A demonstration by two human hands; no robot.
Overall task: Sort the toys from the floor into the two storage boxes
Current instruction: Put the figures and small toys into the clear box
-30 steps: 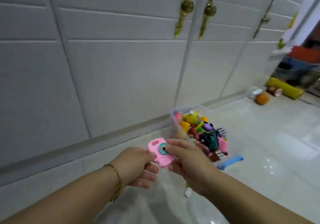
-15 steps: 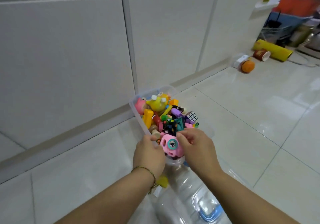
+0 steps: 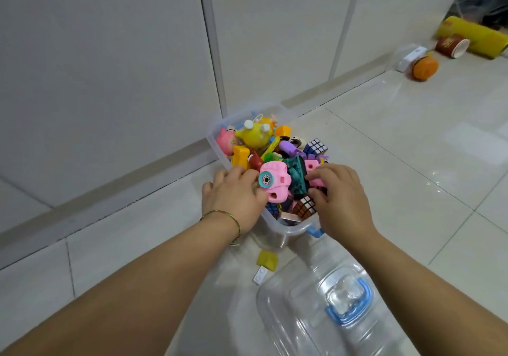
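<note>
camera (image 3: 275,183) lies in the box (image 3: 286,227) just right of your left grip (image 3: 233,193), touching, hold unclear; right grip (image 3: 338,199) loosely curled, empty.

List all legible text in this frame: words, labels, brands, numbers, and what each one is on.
No text can be quoted as it reads.
On the pink toy camera: lettering round the teal lens ring, too small to read.
On the red cup: pale print, blurred.
On the yellow roll: red marks, blurred.
No other text shows.
</note>
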